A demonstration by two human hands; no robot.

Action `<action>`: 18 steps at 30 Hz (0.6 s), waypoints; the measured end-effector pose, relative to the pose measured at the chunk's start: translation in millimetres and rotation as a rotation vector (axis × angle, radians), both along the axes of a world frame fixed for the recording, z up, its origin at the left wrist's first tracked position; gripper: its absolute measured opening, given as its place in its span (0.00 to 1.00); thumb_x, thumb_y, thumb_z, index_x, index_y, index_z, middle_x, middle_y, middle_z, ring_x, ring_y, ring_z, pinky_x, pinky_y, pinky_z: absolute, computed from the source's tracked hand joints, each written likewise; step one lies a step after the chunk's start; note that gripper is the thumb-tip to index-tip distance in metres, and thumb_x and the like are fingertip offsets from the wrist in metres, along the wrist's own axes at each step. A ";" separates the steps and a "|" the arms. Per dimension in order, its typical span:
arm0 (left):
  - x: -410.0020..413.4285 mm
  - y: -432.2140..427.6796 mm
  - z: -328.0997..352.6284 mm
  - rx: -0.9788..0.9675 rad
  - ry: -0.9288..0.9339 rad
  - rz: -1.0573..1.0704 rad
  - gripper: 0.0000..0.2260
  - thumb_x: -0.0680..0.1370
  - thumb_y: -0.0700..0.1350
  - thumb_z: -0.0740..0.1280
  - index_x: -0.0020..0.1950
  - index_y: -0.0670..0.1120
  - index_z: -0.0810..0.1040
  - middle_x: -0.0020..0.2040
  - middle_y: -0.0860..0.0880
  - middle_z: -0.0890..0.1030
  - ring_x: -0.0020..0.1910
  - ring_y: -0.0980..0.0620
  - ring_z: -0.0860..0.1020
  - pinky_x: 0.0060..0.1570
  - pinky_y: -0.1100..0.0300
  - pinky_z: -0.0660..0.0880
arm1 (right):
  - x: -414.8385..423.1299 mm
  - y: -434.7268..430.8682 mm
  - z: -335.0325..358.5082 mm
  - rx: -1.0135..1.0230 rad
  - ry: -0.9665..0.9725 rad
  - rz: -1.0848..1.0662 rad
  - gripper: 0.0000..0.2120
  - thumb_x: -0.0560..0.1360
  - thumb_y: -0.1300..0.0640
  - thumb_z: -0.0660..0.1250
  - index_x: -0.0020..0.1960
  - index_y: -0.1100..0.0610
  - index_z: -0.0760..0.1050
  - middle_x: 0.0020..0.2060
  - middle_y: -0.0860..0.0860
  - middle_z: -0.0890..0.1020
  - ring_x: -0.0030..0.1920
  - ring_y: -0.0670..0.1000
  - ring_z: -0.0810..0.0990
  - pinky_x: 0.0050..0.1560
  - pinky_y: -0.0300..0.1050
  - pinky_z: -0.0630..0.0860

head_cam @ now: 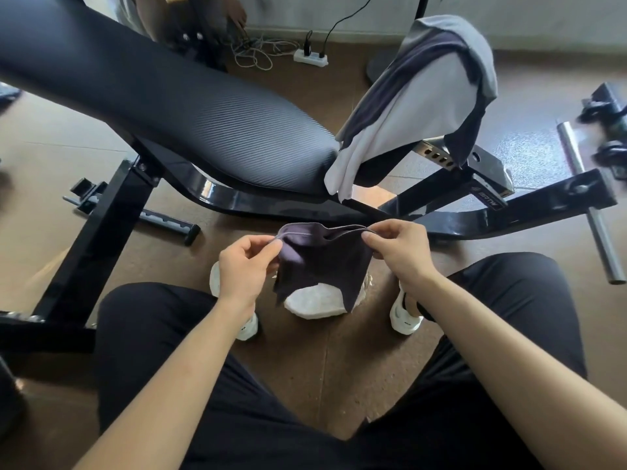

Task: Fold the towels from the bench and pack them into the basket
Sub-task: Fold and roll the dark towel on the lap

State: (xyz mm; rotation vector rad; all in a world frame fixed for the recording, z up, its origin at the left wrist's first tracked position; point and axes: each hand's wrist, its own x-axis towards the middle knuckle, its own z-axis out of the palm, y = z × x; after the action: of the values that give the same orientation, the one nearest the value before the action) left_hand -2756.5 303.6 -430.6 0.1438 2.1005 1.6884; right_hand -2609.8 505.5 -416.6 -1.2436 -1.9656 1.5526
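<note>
A small dark purple towel (pixel 322 262) hangs doubled over between my knees. My left hand (pixel 242 266) pinches its upper left corner and my right hand (pixel 398 251) pinches its upper right corner. Below the towel sits a white basket (pixel 314 301) on the floor, mostly hidden by the cloth. More towels, light grey (pixel 403 120) and dark purple (pixel 424 52), lie draped over the raised right end of the black padded bench (pixel 190 106).
The bench's black steel frame (pixel 458 218) runs just behind my hands. A power strip (pixel 310 57) with cables lies on the brown floor at the back. A steel bar (pixel 590 205) and dumbbell parts lie at the right. Another person's feet show at the top.
</note>
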 end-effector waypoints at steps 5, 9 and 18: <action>-10.7 -3.3 -11.9 -0.067 0.043 0.048 0.03 0.80 0.42 0.71 0.53 0.48 0.82 0.50 0.48 0.85 0.52 0.50 0.84 0.53 0.54 0.82 | 5.2 15.9 -6.8 0.009 -0.052 0.040 0.01 0.74 0.59 0.76 0.45 0.55 0.85 0.39 0.51 0.86 0.40 0.45 0.83 0.44 0.43 0.82; -26.1 -11.0 -23.2 -0.216 0.064 0.137 0.05 0.82 0.41 0.68 0.57 0.45 0.80 0.51 0.47 0.83 0.51 0.50 0.82 0.40 0.67 0.77 | 14.0 42.9 -17.9 0.049 -0.166 -0.152 0.03 0.74 0.57 0.77 0.41 0.54 0.84 0.38 0.52 0.85 0.40 0.53 0.85 0.47 0.52 0.86; -29.3 -9.1 -27.1 -0.247 0.047 0.155 0.05 0.81 0.44 0.69 0.56 0.49 0.80 0.53 0.48 0.83 0.54 0.50 0.82 0.58 0.49 0.81 | 12.2 40.4 -29.5 0.032 -0.225 -0.127 0.07 0.74 0.54 0.77 0.39 0.50 0.83 0.37 0.51 0.85 0.39 0.52 0.85 0.45 0.47 0.86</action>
State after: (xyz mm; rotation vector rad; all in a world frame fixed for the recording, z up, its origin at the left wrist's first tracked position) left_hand -2785.7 294.5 -457.7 -0.0568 2.3882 1.5033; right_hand -2597.5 545.8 -446.1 -1.5561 -1.9907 1.3655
